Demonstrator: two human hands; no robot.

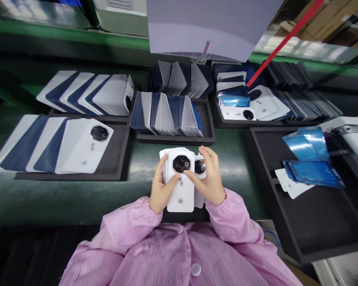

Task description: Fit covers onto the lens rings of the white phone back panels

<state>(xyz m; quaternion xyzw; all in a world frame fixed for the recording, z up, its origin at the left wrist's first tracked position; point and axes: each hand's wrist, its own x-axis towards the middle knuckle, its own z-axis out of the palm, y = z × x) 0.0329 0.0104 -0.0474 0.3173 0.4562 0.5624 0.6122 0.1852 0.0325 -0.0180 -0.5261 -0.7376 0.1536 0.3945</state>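
Note:
A white phone back panel (181,198) with a black octagonal camera area faces up in front of my body, with a small dark emblem below its lettering. My left hand (161,188) grips its left side together with more white panels behind it, thumb on the front face. The thumb of my right hand (209,178) presses just under the camera area, while its fingers curl round the right edge of another white phone back panel (199,198). That one sits partly behind the front panel, its own camera area showing. How many panels are in the bundle is hidden.
Fanned white and dark-blue panels stand in a left tray (115,174) and in a centre tray (176,139). Further right, a black tray (313,230) bears blue glossy films (314,172) and white panels. A hanging sheet (199,28) and red strap (283,41) are overhead.

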